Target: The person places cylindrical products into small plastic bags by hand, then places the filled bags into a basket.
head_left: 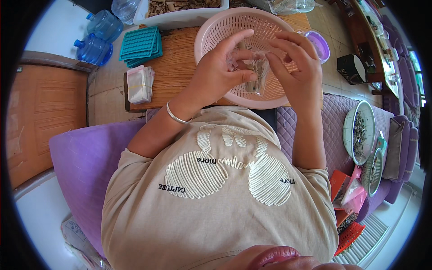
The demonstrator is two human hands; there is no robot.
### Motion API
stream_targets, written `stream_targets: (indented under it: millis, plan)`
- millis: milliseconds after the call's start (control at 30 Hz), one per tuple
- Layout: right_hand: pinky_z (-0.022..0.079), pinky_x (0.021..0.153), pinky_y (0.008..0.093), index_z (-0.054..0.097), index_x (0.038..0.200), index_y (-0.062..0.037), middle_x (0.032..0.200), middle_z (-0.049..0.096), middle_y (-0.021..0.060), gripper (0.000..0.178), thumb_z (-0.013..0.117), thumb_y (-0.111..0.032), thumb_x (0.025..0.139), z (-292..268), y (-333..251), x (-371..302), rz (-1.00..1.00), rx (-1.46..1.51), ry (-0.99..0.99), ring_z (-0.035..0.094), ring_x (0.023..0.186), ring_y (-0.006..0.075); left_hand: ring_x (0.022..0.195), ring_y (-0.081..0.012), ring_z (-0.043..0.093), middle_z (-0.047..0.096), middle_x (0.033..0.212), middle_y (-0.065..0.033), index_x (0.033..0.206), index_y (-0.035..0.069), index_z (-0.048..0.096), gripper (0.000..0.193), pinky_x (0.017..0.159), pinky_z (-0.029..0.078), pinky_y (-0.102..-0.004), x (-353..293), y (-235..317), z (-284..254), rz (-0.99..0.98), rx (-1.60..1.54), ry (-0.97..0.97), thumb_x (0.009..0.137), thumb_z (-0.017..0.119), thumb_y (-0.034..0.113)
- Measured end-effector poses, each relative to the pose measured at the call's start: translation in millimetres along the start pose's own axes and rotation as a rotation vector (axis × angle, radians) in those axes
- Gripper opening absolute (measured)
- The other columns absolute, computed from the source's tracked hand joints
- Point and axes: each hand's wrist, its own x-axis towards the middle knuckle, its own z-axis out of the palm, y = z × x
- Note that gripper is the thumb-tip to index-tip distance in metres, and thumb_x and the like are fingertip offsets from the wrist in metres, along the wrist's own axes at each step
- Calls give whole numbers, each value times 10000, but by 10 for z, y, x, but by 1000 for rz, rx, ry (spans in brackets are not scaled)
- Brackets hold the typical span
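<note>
Over the pink slotted basket [204,45] I hold a small clear plastic bag [260,74] with a few brownish-grey pieces inside; their kind is too small to make out. My left hand [220,63] grips the bag's left side between thumb and fingers, its index finger stretched upward. My right hand [299,56] comes from the other side, thumb and fingertips bent in at the bag's right edge. A silver bangle [176,114] circles my left wrist.
On the wooden table [175,58] lie a banded stack of clear bags [140,84] and teal trays [141,44]. Behind stands a white bin [182,15] of brown pieces. A purple tub [318,45] is right of the basket; a pale green basin [360,132] sits on the sofa.
</note>
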Motion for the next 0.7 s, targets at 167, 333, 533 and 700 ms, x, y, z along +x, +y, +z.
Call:
stream_targets:
  millis: [167,333,533,700]
  plan:
    - [505,742,363,658,862,-23,898,647,97,155,691,-2,713,111,58,24,-17,-25,-61,619,824,287,865,-99,579,636,1180,-157,1467,73,311,827,754,495,-235,-43,97,-14,18,117,-24,783,775,84]
    - [519,685,349,627,815,-23,850,637,90,112,675,8,719,124,178,74,-22,-125,53,618,763,272,878,-87,584,646,1164,-138,1462,81,325,821,747,485,-226,-116,188,26,-102,219,-71,781,783,112]
    - [512,610,256,585,823,4,991,639,121,112,519,94,829,-84,219,-33,530,831,281,614,747,140,854,-91,576,649,1118,-110,1409,70,398,733,774,481,-218,-135,39,25,-125,-219,65,782,777,91]
    - [457,701,214,585,909,-9,971,601,76,124,519,80,853,160,381,-436,394,1017,65,566,774,105,922,-106,566,600,1028,-51,1328,53,465,631,838,494,-237,-114,43,65,-164,-244,101,778,775,63]
